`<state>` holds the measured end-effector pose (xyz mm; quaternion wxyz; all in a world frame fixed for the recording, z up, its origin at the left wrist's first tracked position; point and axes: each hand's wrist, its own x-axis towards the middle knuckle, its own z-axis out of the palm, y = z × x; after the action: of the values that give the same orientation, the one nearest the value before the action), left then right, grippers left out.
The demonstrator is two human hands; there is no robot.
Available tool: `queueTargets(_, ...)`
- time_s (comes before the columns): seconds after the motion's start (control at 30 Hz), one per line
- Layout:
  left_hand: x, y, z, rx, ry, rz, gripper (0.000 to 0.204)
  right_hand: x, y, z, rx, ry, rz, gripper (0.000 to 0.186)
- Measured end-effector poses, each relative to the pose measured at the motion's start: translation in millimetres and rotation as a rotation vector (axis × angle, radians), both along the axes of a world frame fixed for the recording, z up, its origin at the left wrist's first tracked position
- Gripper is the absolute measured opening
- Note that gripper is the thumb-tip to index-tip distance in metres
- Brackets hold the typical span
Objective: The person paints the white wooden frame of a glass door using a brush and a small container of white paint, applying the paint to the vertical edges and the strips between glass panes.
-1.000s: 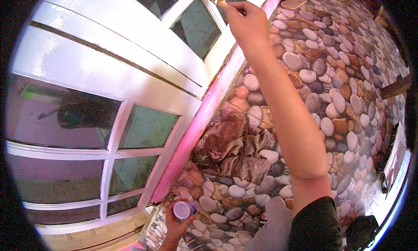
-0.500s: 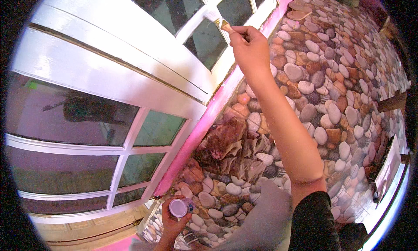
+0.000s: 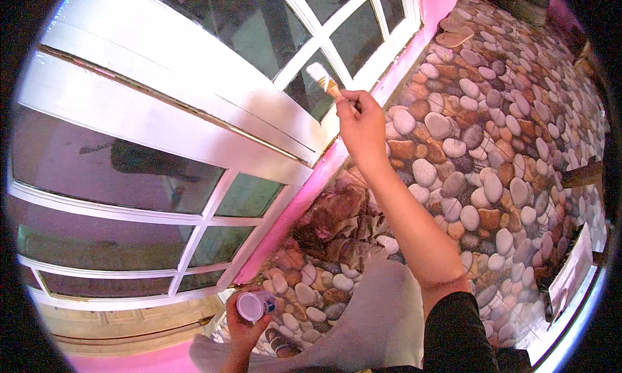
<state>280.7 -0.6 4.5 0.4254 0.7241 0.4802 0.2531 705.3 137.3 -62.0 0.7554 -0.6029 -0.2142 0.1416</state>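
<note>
My right hand (image 3: 363,124) is closed round the handle of a paintbrush (image 3: 329,86). Its white-coated bristles point up and left, in front of a small dark pane low in the white glazed door (image 3: 253,114). Whether the bristles touch anything is hard to see. Down near the bottom, my left hand (image 3: 243,327) grips a small paint can (image 3: 251,306) with pale, whitish paint at its open top. The can sits beside the lower end of the pink wall strip.
A pink strip (image 3: 295,208) runs between the door and the pebble-patterned floor (image 3: 453,179). A crumpled brown cloth (image 3: 334,224) lies on the floor beside it. Sandals (image 3: 455,36) rest at the far end. Grey fabric (image 3: 382,308) spreads below my right arm.
The brush has come away from the white glazing bar, down to the pane below it. My right hand has lowered with it. The view has shifted slightly, and a sandalled foot now shows below.
</note>
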Motion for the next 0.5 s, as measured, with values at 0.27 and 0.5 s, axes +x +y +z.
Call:
queueTargets(0.27, 7, -5, 37, 0.100, -0.083, -0.030, 0.078, -32, -8, 11, -0.060, -0.017, 0.299, 0.020)
queueTargets(0.5, 44, 3, 79, 0.175, 0.022, -0.130, 0.074, -9, 8, 13, 0.004, 0.007, 0.071, 0.022)
